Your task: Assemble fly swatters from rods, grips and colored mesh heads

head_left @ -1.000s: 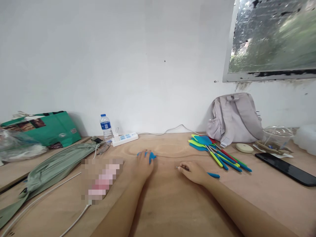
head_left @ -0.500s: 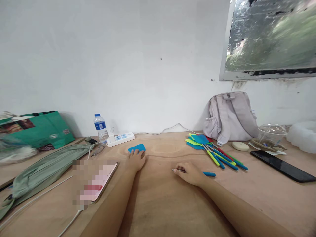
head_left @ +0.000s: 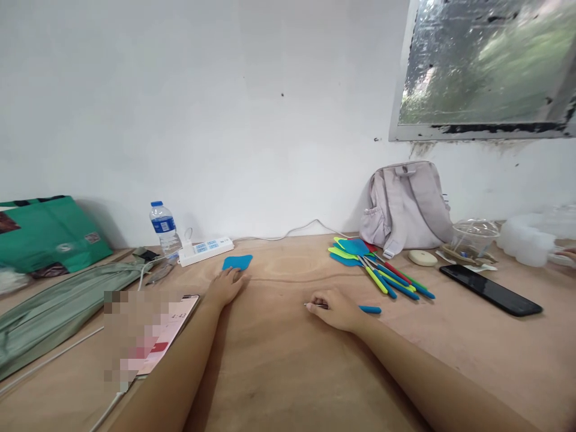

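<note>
A blue spatula head (head_left: 237, 263) lies flat on the wooden table, separate from any handle. My left hand (head_left: 227, 285) rests at its near edge, fingers stretched out and fingertips at or just touching it; exact contact is hard to see. To the right, my right hand (head_left: 333, 309) is closed around a spatula handle (head_left: 370, 309). Its blue end sticks out behind the hand, and a thin metal tip shows in front of the fingers, pointing left. Beyond this hand lies a pile of spatulas (head_left: 375, 270) with blue, yellow-green and red parts.
On the left are a phone (head_left: 166, 336), a grey-green cloth bag (head_left: 67, 300), a water bottle (head_left: 164, 228) and a power strip (head_left: 206, 250). A backpack (head_left: 405, 207), plastic cup (head_left: 474, 237) and black phone (head_left: 490, 290) stand or lie right. Part of another person's hand (head_left: 570, 254) shows.
The view has turned slightly right. My left hand has drawn back a little from the blue head, uncovering more of it. My right hand keeps its hold on the handle.
</note>
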Available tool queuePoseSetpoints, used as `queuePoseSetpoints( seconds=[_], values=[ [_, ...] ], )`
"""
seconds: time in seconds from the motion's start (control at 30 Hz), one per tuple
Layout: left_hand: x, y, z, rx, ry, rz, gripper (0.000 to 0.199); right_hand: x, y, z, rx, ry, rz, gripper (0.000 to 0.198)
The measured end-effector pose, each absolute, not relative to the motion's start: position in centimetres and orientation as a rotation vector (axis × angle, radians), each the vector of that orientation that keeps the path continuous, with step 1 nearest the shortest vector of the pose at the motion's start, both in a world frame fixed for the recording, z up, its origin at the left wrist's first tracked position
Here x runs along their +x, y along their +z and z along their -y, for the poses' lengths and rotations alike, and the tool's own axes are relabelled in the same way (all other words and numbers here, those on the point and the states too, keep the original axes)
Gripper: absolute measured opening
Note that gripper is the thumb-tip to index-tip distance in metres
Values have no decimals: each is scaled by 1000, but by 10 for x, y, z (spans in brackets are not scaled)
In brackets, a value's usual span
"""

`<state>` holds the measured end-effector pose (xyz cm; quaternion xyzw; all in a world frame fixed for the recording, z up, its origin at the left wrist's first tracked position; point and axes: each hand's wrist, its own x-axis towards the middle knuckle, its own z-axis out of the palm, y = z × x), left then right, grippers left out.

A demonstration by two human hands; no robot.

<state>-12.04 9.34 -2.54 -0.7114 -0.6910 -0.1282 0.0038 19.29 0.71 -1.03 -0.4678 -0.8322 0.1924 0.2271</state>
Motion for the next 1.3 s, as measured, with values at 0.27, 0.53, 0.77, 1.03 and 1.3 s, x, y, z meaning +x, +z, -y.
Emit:
queuePoseSetpoints(
  seconds=[0.27,0.53,0.77,1.03,1.3],
  values=[
    [-125,-28,-93,-2263,-623,2010,55,192,-12,-7,-1289,503,2232,26],
    [-93,-16,-48,-2498,-845,1531,54,189,-2,-1,-982,610,1920,37],
    [-13,-9,10,-2723,-975,1367,46,188,-3,9,-538,984,1537,41],
    [13,-10,23,-2942,-959,1365,51,181,6,14,-174,1334,1056,43],
    [36,-23,28,-2991,-1221,1541,23,170,-14,2,-238,1439,615,37]
  ],
)
